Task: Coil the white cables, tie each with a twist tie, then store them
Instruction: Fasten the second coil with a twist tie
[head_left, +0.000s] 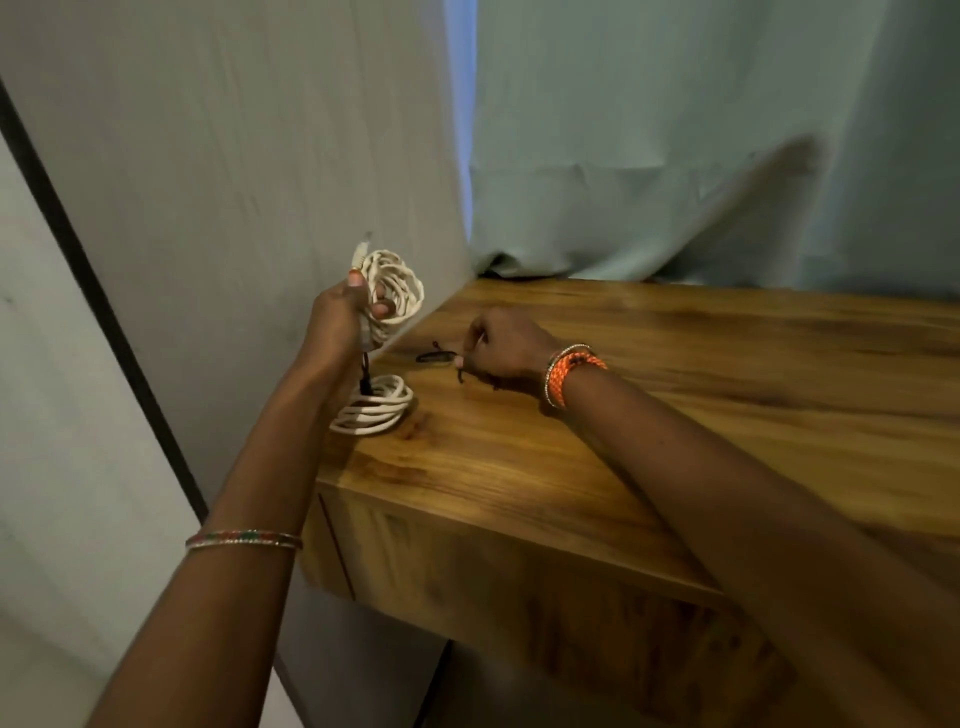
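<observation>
My left hand (340, 325) grips a coiled white cable (397, 288) and holds it upright in the air, just beyond the left edge of the wooden table (649, 415). A second coiled white cable (374, 408), bound by a dark tie, lies flat at the table's left edge below that hand. My right hand (506, 345) rests on the tabletop with curled fingers that pinch a dark twist tie (460, 371). Another dark twist tie (435, 357) lies on the wood just left of those fingers.
Pale green curtains (701, 145) hang behind the table and along its left side. The table has a wooden front panel (467, 582) below its near edge. A white wall with a dark vertical strip (98, 301) stands at the left.
</observation>
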